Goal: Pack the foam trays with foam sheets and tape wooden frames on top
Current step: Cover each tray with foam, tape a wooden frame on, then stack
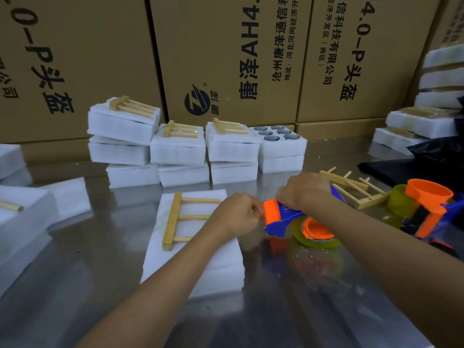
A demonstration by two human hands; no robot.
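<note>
Taping step, head view. The foam tray [193,249], covered by a foam sheet, lies on the desk [301,297] in front of the person, with a wooden frame [175,219] resting on its far half, rail to the left and pegs pointing right. The right hand [303,189] grips the tape dispenser [281,219] just beside the tray's right edge; the left hand [237,214] is curled at the orange roller [271,212], seemingly pinching the tape end — the tape itself is too thin to make out. To do this well: draw out enough tape to span frame and foam, keep it taut and flat, lay it across the pegs, then press it down onto both sides of the tray — the light frame may slide if the pull is uneven. Finished trays [175,146] are stacked behind.
</note>
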